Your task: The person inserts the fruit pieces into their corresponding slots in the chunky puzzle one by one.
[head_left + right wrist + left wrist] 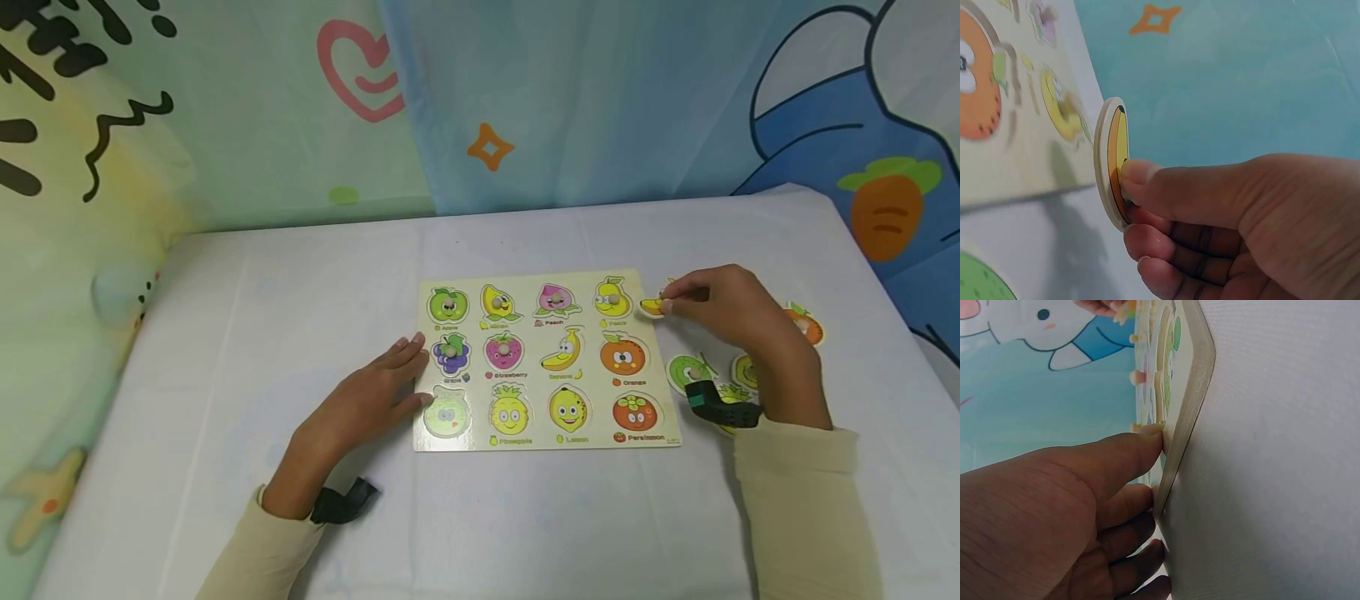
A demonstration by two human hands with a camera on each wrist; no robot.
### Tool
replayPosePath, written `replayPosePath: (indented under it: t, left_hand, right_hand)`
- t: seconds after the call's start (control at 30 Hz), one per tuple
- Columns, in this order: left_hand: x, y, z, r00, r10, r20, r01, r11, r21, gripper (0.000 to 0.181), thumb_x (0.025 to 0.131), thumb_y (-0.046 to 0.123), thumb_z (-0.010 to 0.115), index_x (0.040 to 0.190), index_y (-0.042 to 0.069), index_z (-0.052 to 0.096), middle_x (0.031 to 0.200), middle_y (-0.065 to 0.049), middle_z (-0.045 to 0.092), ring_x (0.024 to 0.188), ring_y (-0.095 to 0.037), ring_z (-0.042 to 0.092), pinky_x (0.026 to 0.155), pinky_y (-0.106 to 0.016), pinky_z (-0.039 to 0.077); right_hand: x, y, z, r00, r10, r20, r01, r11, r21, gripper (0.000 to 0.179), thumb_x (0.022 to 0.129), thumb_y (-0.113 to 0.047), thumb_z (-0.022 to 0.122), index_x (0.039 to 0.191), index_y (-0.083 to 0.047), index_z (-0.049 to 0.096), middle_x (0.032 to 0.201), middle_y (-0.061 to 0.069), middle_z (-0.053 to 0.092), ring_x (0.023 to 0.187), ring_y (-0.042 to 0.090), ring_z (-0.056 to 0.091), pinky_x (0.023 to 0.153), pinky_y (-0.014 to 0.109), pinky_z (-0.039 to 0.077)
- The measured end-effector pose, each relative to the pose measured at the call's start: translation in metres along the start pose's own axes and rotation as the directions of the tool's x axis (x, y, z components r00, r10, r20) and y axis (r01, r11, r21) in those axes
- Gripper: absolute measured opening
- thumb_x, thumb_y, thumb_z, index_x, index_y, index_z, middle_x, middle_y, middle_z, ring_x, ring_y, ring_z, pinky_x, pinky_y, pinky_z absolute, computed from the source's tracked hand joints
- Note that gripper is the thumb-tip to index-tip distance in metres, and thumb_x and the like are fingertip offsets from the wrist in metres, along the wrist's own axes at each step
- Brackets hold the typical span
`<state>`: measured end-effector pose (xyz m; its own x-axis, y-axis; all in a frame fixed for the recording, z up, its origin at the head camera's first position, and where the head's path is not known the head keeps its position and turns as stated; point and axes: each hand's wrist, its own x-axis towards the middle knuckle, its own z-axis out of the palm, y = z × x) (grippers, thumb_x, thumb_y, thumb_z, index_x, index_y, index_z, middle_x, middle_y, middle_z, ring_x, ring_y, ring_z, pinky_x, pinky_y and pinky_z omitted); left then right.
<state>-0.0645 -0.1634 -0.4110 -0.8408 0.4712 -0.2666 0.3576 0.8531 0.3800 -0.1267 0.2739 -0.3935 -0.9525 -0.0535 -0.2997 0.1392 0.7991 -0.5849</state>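
Note:
A wooden fruit puzzle board (525, 275) lies flat on the table, with printed fruit shapes in rows. Along its left edge rests my left hand (363, 404), fingers loosely extended; in the left wrist view the thumb (1138, 447) touches the board's edge. My right hand (727, 312) pinches a banana puzzle piece (1120, 140) between thumb and fingers, off the board's upper right corner. Knobbed pieces sit in the top row, such as the apple piece (448, 306) and pear piece (612, 297), and at the grape and strawberry shapes. The banana shape (562, 350) shows no knob.
Loose pieces lie right of the board: a round green piece (684, 372), an orange-coloured piece (807, 323) and others partly hidden under the right wrist. A white cloth (315, 283) covers the table. Behind it hangs a printed curtain (600, 100).

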Motion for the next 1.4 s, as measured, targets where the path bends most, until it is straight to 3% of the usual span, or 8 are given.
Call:
replayPosePath:
  t: [0.2, 0.33, 0.67, 0.9, 1.17, 1.4]
  left_hand:
    - [0.000, -0.001, 0.000, 1.000, 0.004, -0.004, -0.004, 1.000, 0.000, 0.068, 0.092, 0.034, 0.068, 0.148, 0.008, 0.040, 0.158, -0.002, 0.024, 0.145, -0.022, 0.021, 0.112, -0.043, 0.031]
    - [0.000, -0.001, 0.001, 1.000, 0.003, -0.005, -0.003, 1.000, 0.002, 0.068, 0.092, 0.034, 0.068, 0.148, 0.008, 0.040, 0.158, -0.002, 0.024, 0.145, -0.022, 0.021, 0.111, -0.043, 0.031]
    - [-0.001, -0.001, 0.001, 1.000, 0.010, -0.015, -0.011, 1.000, -0.006, 0.067, 0.092, 0.034, 0.069, 0.147, 0.007, 0.041, 0.158, -0.002, 0.025, 0.145, -0.022, 0.022, 0.111, -0.042, 0.031]
    - [-0.001, 0.000, 0.000, 1.000, 0.013, -0.017, -0.013, 1.000, -0.011, 0.067, 0.091, 0.033, 0.069, 0.147, 0.007, 0.042, 0.158, -0.003, 0.025, 0.145, -0.022, 0.022, 0.112, -0.042, 0.030]
    - [-0.001, 0.000, 0.000, 1.000, 0.018, -0.018, -0.019, 1.000, -0.002, 0.067, 0.092, 0.033, 0.068, 0.147, 0.007, 0.042, 0.157, -0.003, 0.026, 0.144, -0.023, 0.023, 0.112, -0.042, 0.031]
    - [-0.001, 0.000, 0.000, 1.000, 0.020, -0.024, -0.020, 1.000, -0.001, 0.066, 0.092, 0.033, 0.068, 0.147, 0.006, 0.042, 0.157, -0.004, 0.027, 0.144, -0.023, 0.023, 0.112, -0.041, 0.030]
  right_hand:
    - [0.001, -0.013, 0.007, 0.996, -0.083, 0.038, 0.084, 0.996, -0.026, 0.023, 0.092, -0.013, 0.066, 0.110, 0.001, 0.069, 0.106, 0.018, 0.064, 0.095, 0.031, 0.052, 0.080, 0.045, 0.044]
    - [0.001, -0.023, 0.013, 0.994, -0.090, 0.062, 0.092, 0.996, -0.020, 0.020, 0.092, -0.012, 0.067, 0.107, 0.000, 0.070, 0.100, 0.014, 0.065, 0.092, 0.029, 0.051, 0.077, 0.041, 0.044]
    - [0.000, -0.040, 0.026, 0.981, -0.127, 0.146, 0.131, 0.991, -0.014, 0.018, 0.091, -0.014, 0.069, 0.104, -0.002, 0.072, 0.097, 0.011, 0.067, 0.090, 0.027, 0.053, 0.077, 0.041, 0.045]
    - [0.001, -0.044, 0.031, 0.977, -0.149, 0.152, 0.152, 0.988, -0.009, 0.018, 0.090, -0.013, 0.070, 0.104, -0.002, 0.073, 0.101, 0.012, 0.066, 0.093, 0.028, 0.052, 0.076, 0.039, 0.046]
    - [-0.003, -0.052, 0.036, 0.953, -0.240, 0.185, 0.244, 0.970, 0.003, 0.013, 0.088, -0.012, 0.073, 0.099, -0.005, 0.075, 0.086, 0.003, 0.067, 0.083, 0.023, 0.053, 0.069, 0.035, 0.047]
    - [-0.004, -0.060, 0.047, 0.938, -0.262, 0.228, 0.267, 0.964, 0.008, 0.012, 0.088, -0.009, 0.072, 0.099, -0.005, 0.075, 0.089, 0.002, 0.068, 0.081, 0.021, 0.056, 0.064, 0.032, 0.050]
